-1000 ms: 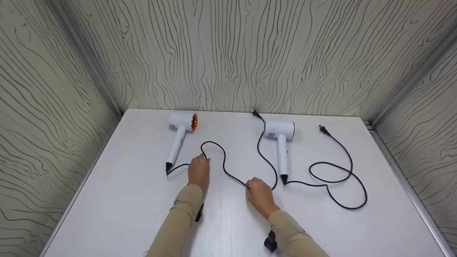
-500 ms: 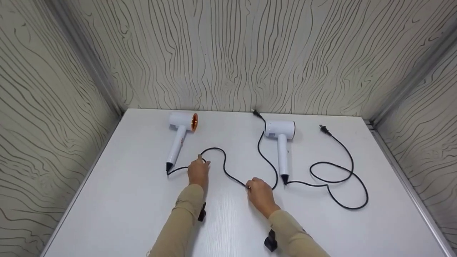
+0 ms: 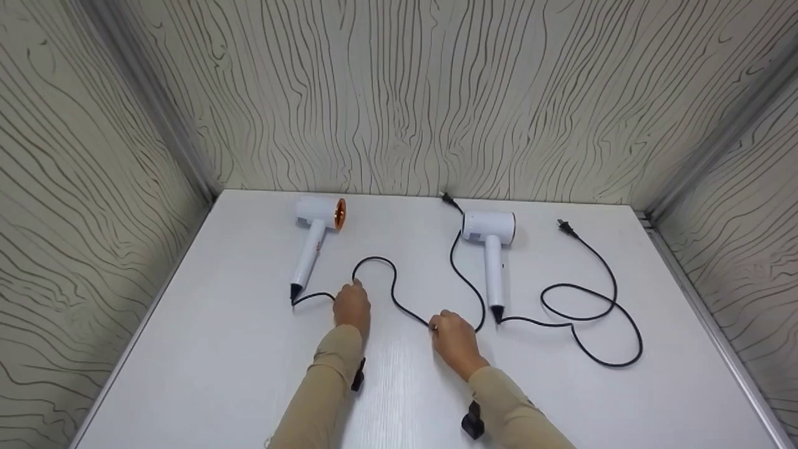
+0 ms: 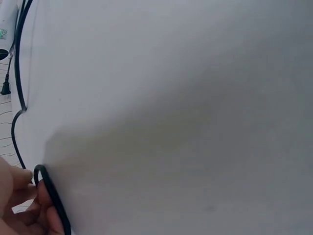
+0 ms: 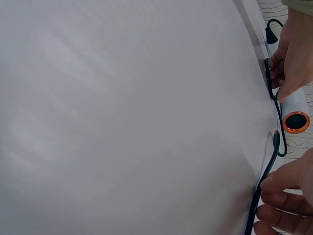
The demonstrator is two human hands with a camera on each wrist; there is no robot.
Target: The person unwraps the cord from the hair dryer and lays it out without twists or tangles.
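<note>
A white hair dryer (image 3: 308, 254) with an orange-rimmed end lies at the table's left side. Its black power cord (image 3: 394, 288) winds rightward in a raised bend, under both hands. The left hand (image 3: 352, 307) pinches this cord a short way from the handle; in the left wrist view a small loop of cord (image 4: 55, 196) stands at its fingertips. Further right and nearer the front, the right hand (image 3: 457, 342) pinches the same cord between thumb and fingers. Beyond it the cord runs up to a two-pin plug (image 3: 448, 199) at the back edge.
Right of the hands lies a second white hair dryer (image 3: 493, 268), its head over part of the first cord. Its own cord (image 3: 637, 333) loops across the right side to another plug (image 3: 566, 227). Patterned panels (image 3: 399, 100) enclose the white table (image 3: 187, 368) at back and sides.
The left hand has slid slightly right and toward the front, its fingers opening and closing on the cord again. The cord's bend has dropped lower. The right hand has stayed put.
</note>
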